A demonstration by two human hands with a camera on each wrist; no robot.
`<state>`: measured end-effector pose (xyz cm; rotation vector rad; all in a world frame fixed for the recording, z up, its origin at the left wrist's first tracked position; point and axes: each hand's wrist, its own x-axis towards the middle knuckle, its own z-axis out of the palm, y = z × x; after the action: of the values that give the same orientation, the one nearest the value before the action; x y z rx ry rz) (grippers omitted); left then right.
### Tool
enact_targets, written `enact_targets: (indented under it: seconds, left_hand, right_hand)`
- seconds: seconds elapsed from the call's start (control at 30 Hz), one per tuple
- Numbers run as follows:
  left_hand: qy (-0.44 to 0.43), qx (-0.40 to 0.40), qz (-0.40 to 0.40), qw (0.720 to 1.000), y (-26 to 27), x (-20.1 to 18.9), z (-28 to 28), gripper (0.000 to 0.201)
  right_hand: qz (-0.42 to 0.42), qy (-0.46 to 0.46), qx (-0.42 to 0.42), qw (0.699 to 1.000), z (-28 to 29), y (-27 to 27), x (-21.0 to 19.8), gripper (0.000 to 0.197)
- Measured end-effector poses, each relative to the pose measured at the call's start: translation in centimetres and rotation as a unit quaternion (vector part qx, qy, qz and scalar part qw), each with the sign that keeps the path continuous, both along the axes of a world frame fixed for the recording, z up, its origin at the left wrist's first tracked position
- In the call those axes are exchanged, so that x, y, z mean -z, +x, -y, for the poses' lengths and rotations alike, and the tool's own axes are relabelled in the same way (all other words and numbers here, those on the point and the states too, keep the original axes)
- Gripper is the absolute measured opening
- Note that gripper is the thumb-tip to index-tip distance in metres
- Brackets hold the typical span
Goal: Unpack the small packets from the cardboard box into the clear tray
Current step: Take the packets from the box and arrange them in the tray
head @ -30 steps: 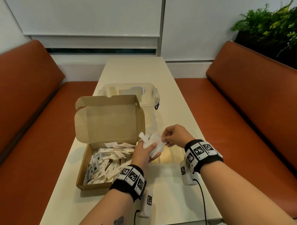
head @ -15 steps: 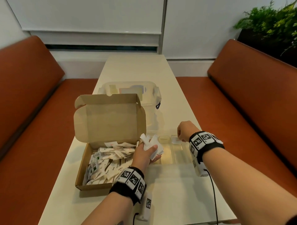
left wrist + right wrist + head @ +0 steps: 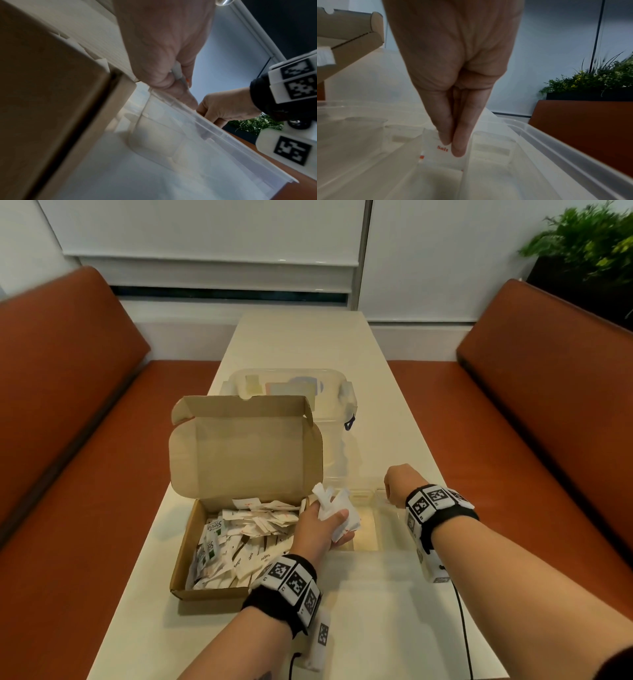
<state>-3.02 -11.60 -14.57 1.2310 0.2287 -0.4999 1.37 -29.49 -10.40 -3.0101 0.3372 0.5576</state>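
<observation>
A bunch of white packets (image 3: 337,513) is gripped in the left hand (image 3: 317,529), held just above the gap between the open cardboard box (image 3: 212,546) and the clear tray (image 3: 390,542) on the desk (image 3: 376,611). One packet marked "Salt" (image 3: 441,152) is pinched between the fingers (image 3: 458,147) of the right hand (image 3: 399,484), lowered into a narrow compartment of the tray. More packets (image 3: 246,535) are seen piled inside the box.
</observation>
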Motion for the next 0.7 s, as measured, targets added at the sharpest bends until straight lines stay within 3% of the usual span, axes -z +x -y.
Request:
enact_targets:
  seconds: [0.33, 0.7]
  left_hand:
    - [0.002, 0.009, 0.006, 1.0, 0.04, 0.12, -0.13, 0.036]
    - [0.001, 0.016, 0.001, 1.0, 0.26, 0.17, -0.16, 0.03]
  right_hand:
    - [-0.003, -0.037, -0.01, 0.999, 0.12, 0.57, 0.54, 0.019]
    - [0.014, -0.006, -0.004, 1.0, 0.68, 0.47, 0.91, 0.026]
